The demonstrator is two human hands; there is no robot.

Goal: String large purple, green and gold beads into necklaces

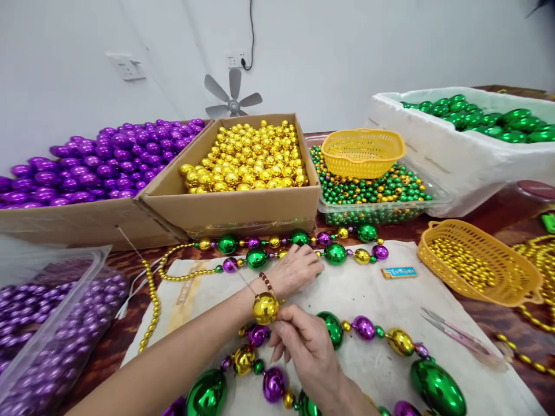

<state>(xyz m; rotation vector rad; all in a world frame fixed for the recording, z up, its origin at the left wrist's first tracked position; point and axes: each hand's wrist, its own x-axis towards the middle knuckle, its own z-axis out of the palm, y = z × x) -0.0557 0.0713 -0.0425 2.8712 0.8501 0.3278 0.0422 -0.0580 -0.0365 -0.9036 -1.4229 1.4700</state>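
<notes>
My left hand (297, 270) reaches across to the far bead strand (258, 258) on the pale cloth. Its fingers are bent down and close together; whatever lies under the fingertips is hidden. My right hand (307, 344) is closed, thumb and forefinger pinched at the edge of a large shiny gold bead (265, 308). A thin line rises from that bead toward the upper left, in front of my left wrist. Around my right hand lies a nearer strand of big beads, with a green oval bead (437, 386), a purple bead (274, 384) and a gold bead (400, 341).
Behind stand boxes of purple beads (108, 156) and gold beads (247, 156), a clear tub (373, 208) of small beads and a foam box (416, 138) of green ovals. At right are a yellow basket (520, 286), pink-handled tweezers (462, 335) and a blue packet (399, 272).
</notes>
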